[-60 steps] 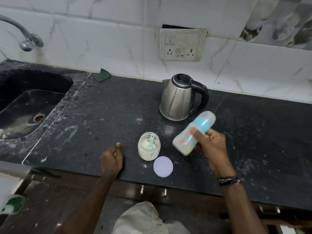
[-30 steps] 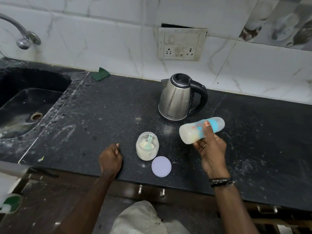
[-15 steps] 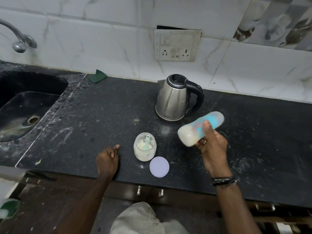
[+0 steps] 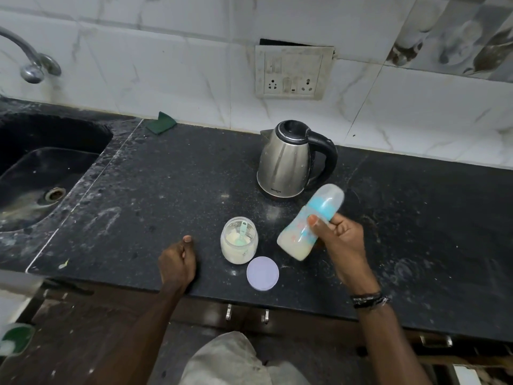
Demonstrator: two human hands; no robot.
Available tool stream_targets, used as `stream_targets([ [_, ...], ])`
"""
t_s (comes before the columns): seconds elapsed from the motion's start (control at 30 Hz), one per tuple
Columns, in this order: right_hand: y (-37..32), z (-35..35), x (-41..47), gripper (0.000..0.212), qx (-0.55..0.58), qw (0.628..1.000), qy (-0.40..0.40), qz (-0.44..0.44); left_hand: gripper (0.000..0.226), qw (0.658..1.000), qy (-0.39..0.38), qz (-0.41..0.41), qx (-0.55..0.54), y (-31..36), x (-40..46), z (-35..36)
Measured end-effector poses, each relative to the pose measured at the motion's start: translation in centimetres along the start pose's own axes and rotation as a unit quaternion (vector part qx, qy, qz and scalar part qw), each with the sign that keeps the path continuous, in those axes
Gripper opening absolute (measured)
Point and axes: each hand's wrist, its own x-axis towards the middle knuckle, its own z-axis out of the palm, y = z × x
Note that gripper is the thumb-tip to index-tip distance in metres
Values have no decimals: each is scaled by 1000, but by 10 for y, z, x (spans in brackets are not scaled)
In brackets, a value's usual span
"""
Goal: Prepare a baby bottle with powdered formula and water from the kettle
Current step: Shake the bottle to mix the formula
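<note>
My right hand grips a capped baby bottle with a blue collar and milky liquid inside, held tilted above the black counter, cap end up to the right. An open glass jar of formula powder with a light green scoop in it stands left of the bottle. Its lilac lid lies flat near the counter's front edge. My left hand rests on the counter left of the jar, fingers curled under and holding nothing. The steel kettle with a black handle stands behind the bottle.
A dark sink with a tap lies at the left. A green scrub pad sits against the tiled wall. A socket plate is on the wall above the kettle. Cabinet handles show below the counter edge.
My right hand has been swinging the bottle up and down; its cap end is now raised steeper than half a second ago. My left hand has stayed in place.
</note>
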Motion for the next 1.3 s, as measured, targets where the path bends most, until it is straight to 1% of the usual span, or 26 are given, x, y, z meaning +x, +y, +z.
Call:
stream_targets([
  [0.07,-1,0,4,39,79,994,80,12,81,1000,7,12,17,2,0,0],
  [0.1,0,0,6,38,89,991,101,20,80,1000,8,13,26,2,0,0],
  [0.13,1,0,8,38,72,993,87,30,79,999,7,12,29,3,1,1],
  [0.2,3,0,4,46,10,999,10,30,74,999,1,11,35,3,2,2],
  [0.27,3,-2,2,52,23,1000,12,16,71,999,0,7,42,2,2,3],
  [0.33,2,-2,4,43,100,991,86,24,70,999,4,2,44,1,2,4],
  [0.37,2,-3,5,39,106,987,117,26,70,999,7,1,47,0,2,4],
  [0.4,3,-3,7,39,82,989,116,33,70,999,8,-1,49,0,3,4],
  [0.47,5,-4,4,52,7,999,39,33,70,999,12,3,53,-1,4,6],
  [0.5,5,-5,1,56,-12,999,18,24,70,998,13,7,56,-1,4,7],
  [0.57,4,-8,1,50,34,999,36,11,70,998,18,11,58,-3,4,8],
  [0.63,3,-10,3,50,108,989,100,19,69,998,22,13,62,-6,5,9],
  [0.67,3,-10,5,51,103,989,101,18,69,997,22,13,66,-7,5,10],
  [0.7,3,-12,4,51,76,995,68,12,69,997,24,12,71,-7,5,10],
  [0.77,4,-13,-2,40,16,999,-32,-3,68,996,26,14,78,-8,6,11],
  [0.8,2,-14,-4,35,13,999,-41,-10,67,996,24,17,82,-8,6,11],
  [0.83,1,-15,-2,35,27,999,-23,-16,66,996,23,21,85,-9,5,11],
  [0.9,-1,-16,2,43,93,993,80,-2,65,995,27,22,88,-8,5,11],
  [0.93,0,-16,4,45,95,989,112,3,67,996,27,20,87,-8,6,11],
  [0.97,1,-17,5,47,72,991,111,7,68,996,27,19,87,-8,6,11],
  [1.07,6,-18,-3,57,-13,1000,22,6,65,995,27,25,88,-7,5,10],
  [1.1,5,-19,-3,57,-4,1000,29,4,64,996,24,26,87,-6,5,10],
  [1.17,2,-20,0,51,74,992,100,12,63,996,23,22,83,-6,4,10],
  [1.23,0,-18,5,45,93,983,157,19,64,996,23,16,86,-4,4,9],
  [1.27,0,-17,6,41,70,988,134,20,65,996,20,16,89,-4,5,9],
  [1.3,-1,-15,4,36,42,996,77,15,67,996,18,17,89,-3,5,9],
])
